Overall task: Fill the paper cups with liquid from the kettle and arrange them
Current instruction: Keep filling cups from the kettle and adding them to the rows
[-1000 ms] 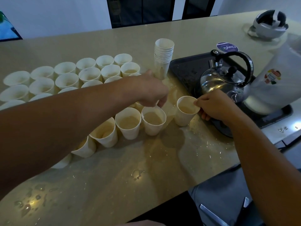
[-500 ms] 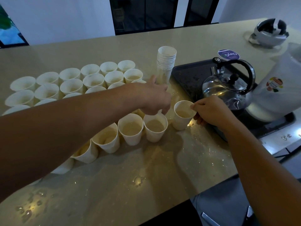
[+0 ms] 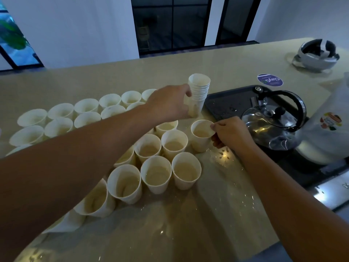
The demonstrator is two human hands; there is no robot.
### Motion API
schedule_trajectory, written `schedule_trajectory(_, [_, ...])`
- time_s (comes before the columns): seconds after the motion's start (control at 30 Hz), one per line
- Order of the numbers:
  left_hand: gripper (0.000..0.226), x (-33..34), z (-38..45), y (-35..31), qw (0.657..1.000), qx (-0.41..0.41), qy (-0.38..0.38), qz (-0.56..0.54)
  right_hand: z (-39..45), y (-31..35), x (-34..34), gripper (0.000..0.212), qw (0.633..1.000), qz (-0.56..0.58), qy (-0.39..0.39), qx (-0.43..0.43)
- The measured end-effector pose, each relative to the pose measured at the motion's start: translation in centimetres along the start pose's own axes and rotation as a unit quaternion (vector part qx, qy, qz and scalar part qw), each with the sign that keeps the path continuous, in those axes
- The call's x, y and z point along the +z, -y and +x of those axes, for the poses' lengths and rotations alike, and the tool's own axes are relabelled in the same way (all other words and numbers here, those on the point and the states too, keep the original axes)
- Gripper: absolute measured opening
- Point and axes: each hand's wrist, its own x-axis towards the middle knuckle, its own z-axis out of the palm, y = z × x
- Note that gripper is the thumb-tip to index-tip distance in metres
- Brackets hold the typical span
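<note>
Arranging step, judged midway. Filled cups (image 3: 157, 173) stood nearest, at 6 o'clock. Right hand (image 3: 231, 132) pinched the rim of a filled cup (image 3: 201, 135) beside them. At 12 o'clock, left hand (image 3: 170, 103) curled round the stack of empty cups (image 3: 198, 93) (next pour probably needs one separated). Kettle (image 3: 273, 121) sat on the tray (image 3: 224, 103) at 2 o'clock.

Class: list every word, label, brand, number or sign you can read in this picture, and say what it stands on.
"ClayGo": on the round purple sticker on the counter, seen upside down; its smaller print is too blurred to read.
Colourful label on the white bag at right: too blurred to read.
Paper cups and kettle: no text visible.
</note>
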Motion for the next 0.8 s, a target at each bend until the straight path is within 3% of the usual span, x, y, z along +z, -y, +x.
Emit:
schedule_trajectory(0.17, [0.07,1.1,4.6,0.9,0.996,-0.023,-0.053,-0.074,2.6,0.9,1.0,0.025,1.0,0.0,-0.003,-0.01])
schedule_trajectory(0.4, [0.112,4.0,10.3,1.3,0.966,-0.069,0.015,-0.248,5.3,2.0,2.1,0.023,1.0,0.027,0.002,-0.012])
schedule_trajectory(0.53, [0.101,6.0,11.9,1.0,0.956,-0.083,0.012,-0.282,6.4,2.2,2.9,0.024,0.999,0.038,0.007,-0.012])
schedule_trajectory(0.67, [0.081,6.7,12.9,1.4,0.95,-0.093,-0.044,-0.295,7.5,2.5,3.7,0.026,0.999,0.047,-0.003,-0.018])
schedule_trajectory(0.8, [0.077,5.3,13.5,2.6,0.932,-0.106,-0.127,-0.323,8.8,3.0,4.6,0.026,0.997,0.06,-0.02,-0.034])
